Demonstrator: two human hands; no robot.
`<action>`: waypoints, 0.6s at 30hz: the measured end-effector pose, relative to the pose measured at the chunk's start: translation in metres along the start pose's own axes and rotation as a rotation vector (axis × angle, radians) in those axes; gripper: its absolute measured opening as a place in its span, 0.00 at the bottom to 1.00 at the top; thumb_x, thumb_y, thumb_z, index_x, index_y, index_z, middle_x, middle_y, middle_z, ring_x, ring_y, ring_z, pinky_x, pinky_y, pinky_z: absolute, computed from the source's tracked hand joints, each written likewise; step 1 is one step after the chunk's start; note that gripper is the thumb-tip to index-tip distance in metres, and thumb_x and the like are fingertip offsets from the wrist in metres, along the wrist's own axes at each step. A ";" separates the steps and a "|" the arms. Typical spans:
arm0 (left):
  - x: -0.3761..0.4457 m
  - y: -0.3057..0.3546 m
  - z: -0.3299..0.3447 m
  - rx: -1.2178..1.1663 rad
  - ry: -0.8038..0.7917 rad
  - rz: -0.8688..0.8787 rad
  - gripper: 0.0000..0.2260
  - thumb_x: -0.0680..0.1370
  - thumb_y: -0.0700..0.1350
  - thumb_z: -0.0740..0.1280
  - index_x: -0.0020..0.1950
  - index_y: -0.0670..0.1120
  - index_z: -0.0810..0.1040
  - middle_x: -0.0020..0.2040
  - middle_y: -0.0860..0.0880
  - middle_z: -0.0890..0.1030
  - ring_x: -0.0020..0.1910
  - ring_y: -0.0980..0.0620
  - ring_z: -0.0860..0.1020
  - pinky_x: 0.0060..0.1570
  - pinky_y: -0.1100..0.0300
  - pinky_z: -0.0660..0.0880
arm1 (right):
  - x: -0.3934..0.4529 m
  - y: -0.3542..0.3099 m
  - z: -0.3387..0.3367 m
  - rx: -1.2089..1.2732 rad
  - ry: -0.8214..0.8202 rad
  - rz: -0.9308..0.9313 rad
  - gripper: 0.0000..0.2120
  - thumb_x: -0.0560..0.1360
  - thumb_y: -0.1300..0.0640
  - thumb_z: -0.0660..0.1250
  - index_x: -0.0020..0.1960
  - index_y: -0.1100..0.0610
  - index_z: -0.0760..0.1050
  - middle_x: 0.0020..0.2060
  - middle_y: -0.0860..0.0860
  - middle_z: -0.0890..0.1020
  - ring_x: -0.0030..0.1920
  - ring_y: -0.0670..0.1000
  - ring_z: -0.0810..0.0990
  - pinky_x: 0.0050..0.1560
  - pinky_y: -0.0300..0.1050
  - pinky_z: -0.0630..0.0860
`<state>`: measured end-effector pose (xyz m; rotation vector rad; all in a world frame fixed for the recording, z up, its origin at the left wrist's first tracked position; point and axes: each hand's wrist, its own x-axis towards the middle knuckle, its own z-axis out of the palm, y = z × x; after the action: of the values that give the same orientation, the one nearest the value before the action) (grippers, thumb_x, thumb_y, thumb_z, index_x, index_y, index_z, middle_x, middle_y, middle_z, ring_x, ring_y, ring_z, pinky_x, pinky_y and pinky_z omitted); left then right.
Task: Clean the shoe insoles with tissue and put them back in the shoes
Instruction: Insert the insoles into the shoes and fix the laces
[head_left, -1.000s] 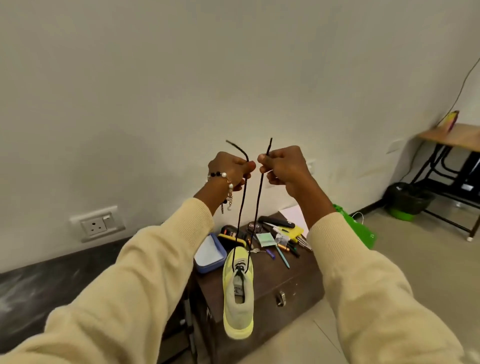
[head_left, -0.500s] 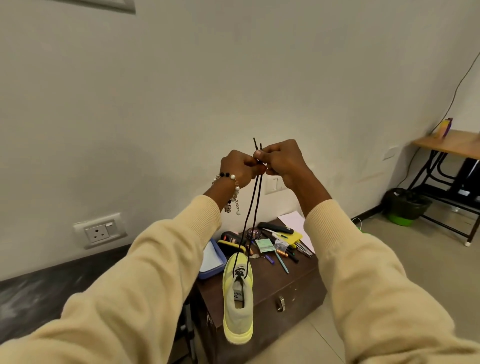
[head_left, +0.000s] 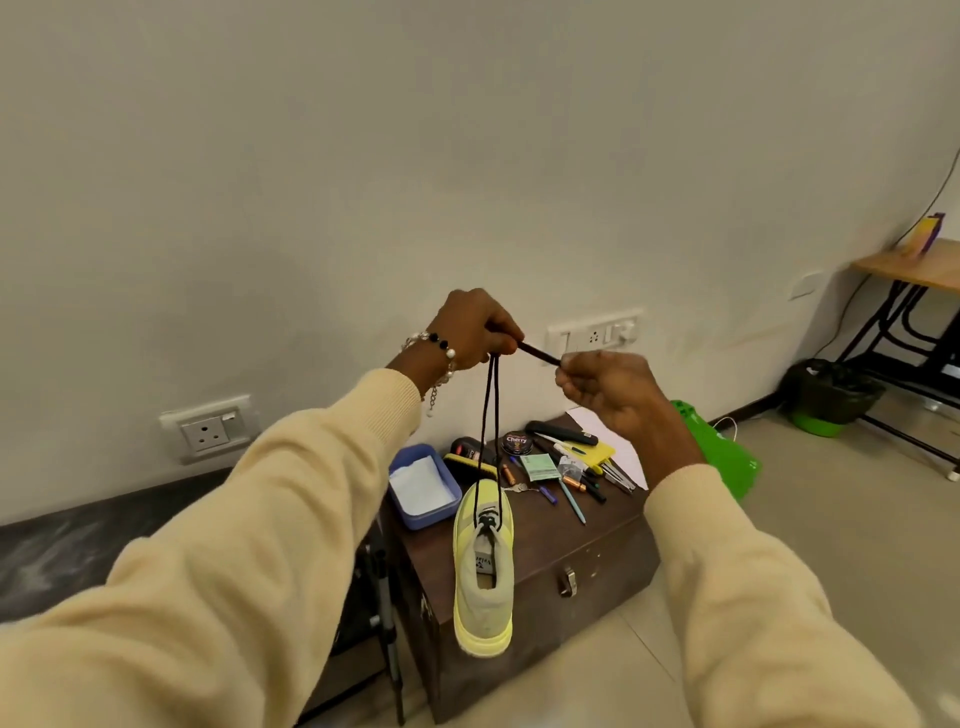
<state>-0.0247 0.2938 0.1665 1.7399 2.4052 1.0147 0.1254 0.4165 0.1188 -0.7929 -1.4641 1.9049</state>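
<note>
A pale yellow shoe (head_left: 484, 571) hangs heel-down in the air from its two black laces (head_left: 491, 410), over the front of a dark wooden trunk (head_left: 545, 551). My left hand (head_left: 475, 330) grips both laces at the top, with the lace ends sticking out to the right. My right hand (head_left: 605, 387) pinches the tip of those ends, a little lower and to the right. A blue box of white tissue (head_left: 422, 486) sits on the trunk behind the shoe. No insole shows outside the shoe.
The trunk top holds a shoe polish tin (head_left: 517, 441), a brush (head_left: 470, 460), pens, batteries and a yellow card (head_left: 597, 452). A green bag (head_left: 722, 452) lies right of it. A bin (head_left: 828, 397) and a table (head_left: 914, 265) stand far right. Wall sockets (head_left: 208, 428) sit low on the left.
The two hands were held apart, came together, and the left took both laces. Now the right hand has drawn down and to the right, holding only the lace tips.
</note>
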 end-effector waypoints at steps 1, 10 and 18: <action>0.003 0.003 0.000 0.073 -0.035 0.033 0.09 0.74 0.39 0.72 0.54 0.42 0.84 0.47 0.44 0.85 0.40 0.52 0.82 0.44 0.65 0.78 | -0.001 0.014 0.002 0.022 -0.013 0.022 0.02 0.72 0.72 0.67 0.44 0.68 0.77 0.35 0.61 0.80 0.32 0.53 0.80 0.34 0.40 0.79; 0.023 0.015 0.009 0.714 -0.285 0.289 0.11 0.77 0.36 0.64 0.59 0.41 0.80 0.55 0.42 0.78 0.52 0.44 0.79 0.46 0.58 0.72 | 0.009 0.081 0.055 -0.185 -0.041 -0.126 0.11 0.73 0.65 0.70 0.54 0.67 0.81 0.41 0.58 0.84 0.36 0.50 0.77 0.40 0.41 0.77; 0.021 0.013 0.014 0.829 -0.201 0.287 0.12 0.78 0.34 0.63 0.61 0.40 0.77 0.57 0.41 0.76 0.53 0.42 0.77 0.51 0.55 0.75 | 0.008 0.102 0.072 -0.339 0.337 -0.357 0.12 0.75 0.60 0.69 0.58 0.62 0.80 0.48 0.57 0.84 0.44 0.55 0.84 0.52 0.50 0.80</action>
<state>-0.0167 0.3214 0.1695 2.2919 2.6672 -0.2490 0.0551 0.3578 0.0342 -0.8830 -1.6031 1.2117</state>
